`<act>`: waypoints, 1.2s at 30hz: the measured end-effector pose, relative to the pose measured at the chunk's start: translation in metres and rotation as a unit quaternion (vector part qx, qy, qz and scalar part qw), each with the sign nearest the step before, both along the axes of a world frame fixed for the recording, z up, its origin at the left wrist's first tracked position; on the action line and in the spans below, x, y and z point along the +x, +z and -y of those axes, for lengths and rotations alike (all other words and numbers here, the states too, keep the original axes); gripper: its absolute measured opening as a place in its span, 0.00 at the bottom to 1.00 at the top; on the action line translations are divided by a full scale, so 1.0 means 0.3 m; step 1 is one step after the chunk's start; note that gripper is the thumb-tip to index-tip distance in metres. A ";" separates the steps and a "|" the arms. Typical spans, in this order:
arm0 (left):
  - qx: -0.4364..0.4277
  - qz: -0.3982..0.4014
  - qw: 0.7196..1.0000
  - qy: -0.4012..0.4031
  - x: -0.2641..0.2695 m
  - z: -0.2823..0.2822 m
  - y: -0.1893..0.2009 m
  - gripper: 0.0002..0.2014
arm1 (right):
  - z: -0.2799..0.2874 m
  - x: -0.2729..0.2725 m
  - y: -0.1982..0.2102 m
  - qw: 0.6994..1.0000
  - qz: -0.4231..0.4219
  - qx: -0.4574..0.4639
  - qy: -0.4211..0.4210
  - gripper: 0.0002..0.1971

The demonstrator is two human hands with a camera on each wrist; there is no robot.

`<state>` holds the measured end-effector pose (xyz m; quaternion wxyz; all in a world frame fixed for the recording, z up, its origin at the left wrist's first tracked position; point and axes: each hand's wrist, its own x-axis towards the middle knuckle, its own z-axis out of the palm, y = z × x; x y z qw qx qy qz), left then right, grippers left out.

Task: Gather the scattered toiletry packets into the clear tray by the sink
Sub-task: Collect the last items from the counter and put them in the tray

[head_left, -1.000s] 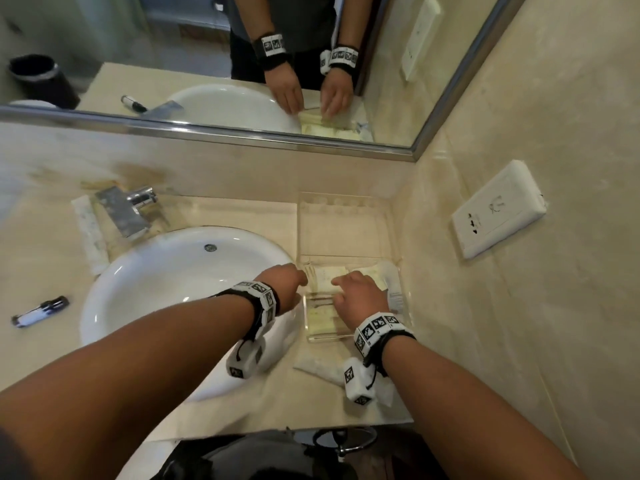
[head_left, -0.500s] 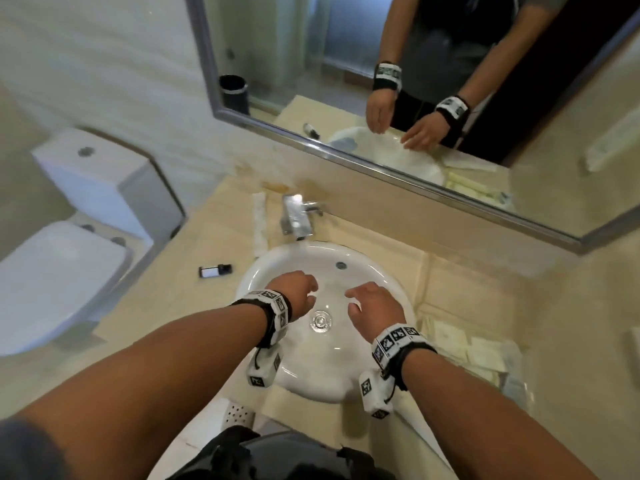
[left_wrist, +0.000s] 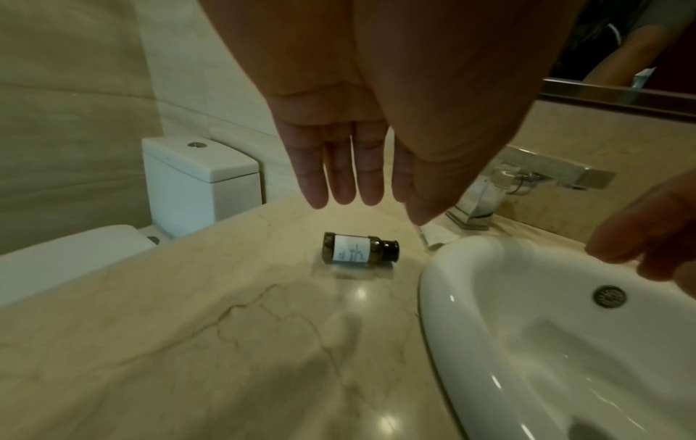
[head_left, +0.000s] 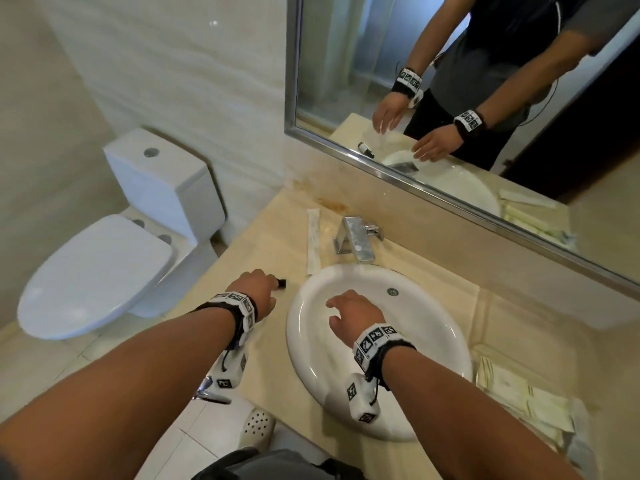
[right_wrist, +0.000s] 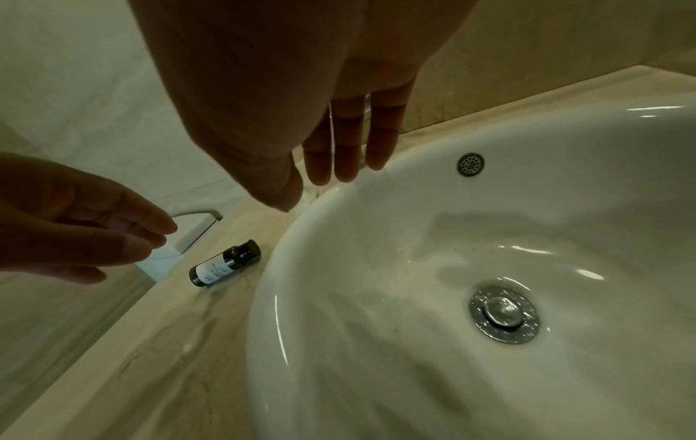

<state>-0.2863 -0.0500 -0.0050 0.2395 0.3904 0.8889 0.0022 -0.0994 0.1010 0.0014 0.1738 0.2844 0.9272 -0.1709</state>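
Observation:
A small dark bottle (left_wrist: pixel 359 248) with a white label lies on its side on the counter, just left of the sink; only its black cap (head_left: pixel 282 283) shows past my hand in the head view, and it shows whole in the right wrist view (right_wrist: pixel 224 263). My left hand (head_left: pixel 258 292) hovers over it, fingers (left_wrist: pixel 341 175) straight, holding nothing. My right hand (head_left: pixel 349 313) hangs open above the basin (head_left: pixel 426 341). A long white packet (head_left: pixel 314 245) lies left of the tap. The clear tray (head_left: pixel 585 438) at the lower right holds several pale packets (head_left: pixel 519 393).
A chrome tap (head_left: pixel 356 239) stands behind the basin, under a mirror (head_left: pixel 485 98). A white toilet (head_left: pixel 104 258) stands left of the counter, whose left edge (head_left: pixel 221 258) runs beside it. A foot in a white clog (head_left: pixel 258 427) is on the floor below.
Both hands have left the tray and swung left across the sink. My left hand now hovers over the bottle; my right is over the basin. The view has turned left.

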 end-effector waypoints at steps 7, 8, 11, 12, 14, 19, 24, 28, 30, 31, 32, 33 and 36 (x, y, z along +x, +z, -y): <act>-0.021 -0.019 0.999 -0.024 -0.083 -0.027 -0.022 0.17 | -0.021 -0.146 -0.022 1.000 0.020 -0.011 -0.011 0.24; -0.025 -0.020 0.999 -0.030 -0.092 -0.036 -0.031 0.17 | -0.029 -0.162 -0.026 1.000 0.020 -0.012 -0.012 0.24; -0.043 -0.020 0.998 -0.046 -0.115 -0.070 -0.065 0.18 | -0.053 -0.205 -0.052 0.999 0.025 -0.024 -0.018 0.24; -0.051 -0.017 0.997 -0.050 -0.121 -0.082 -0.077 0.19 | -0.062 -0.218 -0.061 0.999 0.029 -0.032 -0.022 0.25; -0.066 -0.012 0.996 -0.058 -0.134 -0.105 -0.100 0.19 | -0.079 -0.247 -0.081 0.998 0.036 -0.047 -0.029 0.26; -0.085 -0.012 0.993 -0.079 -0.171 -0.149 -0.162 0.21 | -0.133 -0.335 -0.125 0.998 0.022 -0.048 -0.033 0.29; -0.108 0.007 0.989 -0.099 -0.208 -0.178 -0.211 0.21 | -0.182 -0.455 -0.160 0.998 0.025 -0.033 -0.048 0.29; -0.110 0.016 0.988 -0.105 -0.238 -0.193 -0.236 0.19 | -0.212 -0.534 -0.181 0.996 0.061 -0.008 -0.063 0.32; -0.109 0.020 0.988 -0.106 -0.250 -0.201 -0.242 0.19 | -0.223 -0.558 -0.199 0.994 0.070 -0.013 -0.082 0.35; -0.108 0.020 0.988 -0.109 -0.253 -0.205 -0.244 0.18 | -0.228 -0.565 -0.210 0.993 0.073 -0.013 -0.091 0.37; -0.107 0.020 0.988 -0.114 -0.255 -0.207 -0.245 0.18 | -0.231 -0.571 -0.218 0.992 0.075 -0.012 -0.098 0.38; -0.106 0.019 0.987 -0.118 -0.256 -0.208 -0.246 0.17 | -0.234 -0.578 -0.229 0.991 0.077 -0.012 -0.104 0.39; -0.101 0.024 0.988 -0.116 -0.257 -0.205 -0.250 0.17 | -0.235 -0.597 -0.251 0.989 0.090 -0.023 -0.114 0.38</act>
